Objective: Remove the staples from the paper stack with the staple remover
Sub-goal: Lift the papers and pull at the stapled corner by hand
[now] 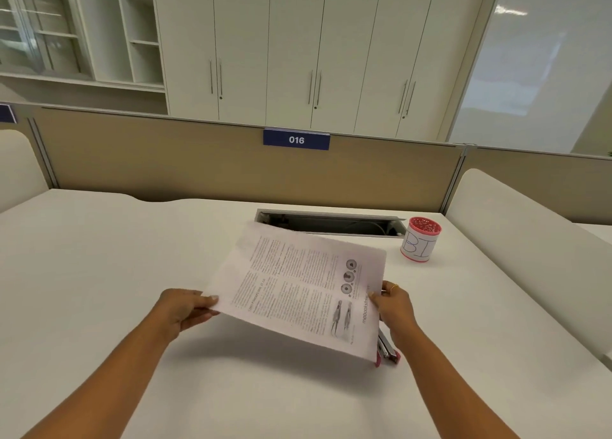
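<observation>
Both hands hold a printed paper stack (298, 289) in the air above a white desk (99, 273). The left hand (185, 309) pinches its left edge with the thumb on top, and the right hand (394, 306), which wears a ring (394, 287), pinches the right edge. A pink and metal staple remover (388, 351) is partly hidden under the near right corner of the paper. A pink cup (420, 240) marked "BI" stands beside an open cable slot (331, 221). The beige partition (198, 160) carries a blue label "016" (296, 139).
</observation>
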Tool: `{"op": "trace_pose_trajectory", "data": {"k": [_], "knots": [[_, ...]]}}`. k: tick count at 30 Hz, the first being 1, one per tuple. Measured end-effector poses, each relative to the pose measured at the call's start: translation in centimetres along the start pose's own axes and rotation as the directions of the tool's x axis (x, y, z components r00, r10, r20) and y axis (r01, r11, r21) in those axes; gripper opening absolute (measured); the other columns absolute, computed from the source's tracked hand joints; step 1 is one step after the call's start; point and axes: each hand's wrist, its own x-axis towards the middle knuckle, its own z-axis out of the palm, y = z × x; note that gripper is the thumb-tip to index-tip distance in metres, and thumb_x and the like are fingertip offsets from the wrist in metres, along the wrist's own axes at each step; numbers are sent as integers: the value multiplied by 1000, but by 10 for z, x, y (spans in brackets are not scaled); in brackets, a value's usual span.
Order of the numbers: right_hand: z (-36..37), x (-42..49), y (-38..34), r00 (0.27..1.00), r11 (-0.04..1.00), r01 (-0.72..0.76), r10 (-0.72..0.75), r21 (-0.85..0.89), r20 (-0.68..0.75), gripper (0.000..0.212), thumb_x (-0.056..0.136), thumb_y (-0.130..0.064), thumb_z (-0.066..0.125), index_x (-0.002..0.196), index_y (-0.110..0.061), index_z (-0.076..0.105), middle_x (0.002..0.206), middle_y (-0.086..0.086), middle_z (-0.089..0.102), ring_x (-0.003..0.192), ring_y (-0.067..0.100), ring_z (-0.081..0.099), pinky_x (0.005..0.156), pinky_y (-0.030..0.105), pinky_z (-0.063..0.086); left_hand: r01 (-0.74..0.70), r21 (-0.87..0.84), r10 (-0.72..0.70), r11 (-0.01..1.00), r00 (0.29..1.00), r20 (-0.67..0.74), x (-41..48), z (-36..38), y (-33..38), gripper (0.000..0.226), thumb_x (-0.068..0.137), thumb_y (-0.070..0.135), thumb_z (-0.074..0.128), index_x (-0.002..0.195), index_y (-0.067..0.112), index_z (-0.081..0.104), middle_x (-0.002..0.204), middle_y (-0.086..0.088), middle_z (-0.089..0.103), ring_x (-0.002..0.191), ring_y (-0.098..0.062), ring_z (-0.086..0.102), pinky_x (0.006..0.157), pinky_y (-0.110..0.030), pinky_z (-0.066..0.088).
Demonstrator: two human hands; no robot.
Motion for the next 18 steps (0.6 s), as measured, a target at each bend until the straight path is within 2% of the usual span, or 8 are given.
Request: {"op": "trace_pose_trajectory", "data": {"k": [2,5,7,8,10,12,15,18], "knots": [[1,4,-1,999,997,-40,41,65,-16,17,91,-7,53,107,-5,57,104,15,66,90,31,64,88,47,53,32,-6,-32,999,999,1,-1,0,-5,30,74,-12,67,103,-14,58,46,-13,67,38,-18,65,34,-19,49],[4,4,0,998,994,-44,48,96,-41,28,89,-12,58,115,-2,56,104,14,64,89,26,60,82,38,52,57,-108,-60,993,998,-29,-3,4,-11,25,76,-13,64,100,-12,56,49,-15,67,35,-19,63,32,-20,49],[7,-1,2,995,1000,0,2,24,-103,30,88,-15,61,115,-5,56,103,8,61,92,21,55,77,26,46,68,-191,-80,979,995,-56,-6,8,-16,22,77,-13,63,98,-11,58,72,-21,69,34,-19,62,32,-20,49],[10,-5,3,992,1000,24,-24,0,-126,30,87,-16,62,115,-6,57,104,6,61,93,19,54,79,24,43,71,-233,-90,970,993,-72,-8,10,-19,21,78,-12,63,98,-12,58,86,-23,66,35,-19,63,33,-20,50],[17,-14,7,992,998,58,-60,-24,-114,23,87,-16,62,108,-7,61,100,5,62,91,19,55,79,26,41,62,-316,-102,947,988,-112,-12,15,-24,21,78,-11,64,98,-11,58,101,-26,62,45,-23,65,35,-21,51],[27,-24,11,999,999,53,-53,-13,-12,10,86,-13,61,94,-8,67,88,6,64,79,19,57,72,27,42,42,-386,-109,921,982,-152,-17,25,-29,23,77,-11,64,99,-10,58,108,-28,61,61,-25,62,39,-23,53],[48,-43,17,982,996,-29,14,79,188,9,87,-9,60,82,-6,67,74,7,64,63,14,56,61,22,47,29,-469,-122,883,978,-170,-30,44,-39,29,77,-11,65,105,-12,59,112,-27,62,66,-24,59,49,-24,57],[70,-59,21,926,975,-166,102,150,363,14,88,-13,60,80,-4,66,72,7,63,62,13,57,57,17,50,33,-522,-130,853,980,-150,-42,64,-44,30,78,-11,64,107,-13,57,97,-22,63,64,-23,58,43,-21,55]]}}
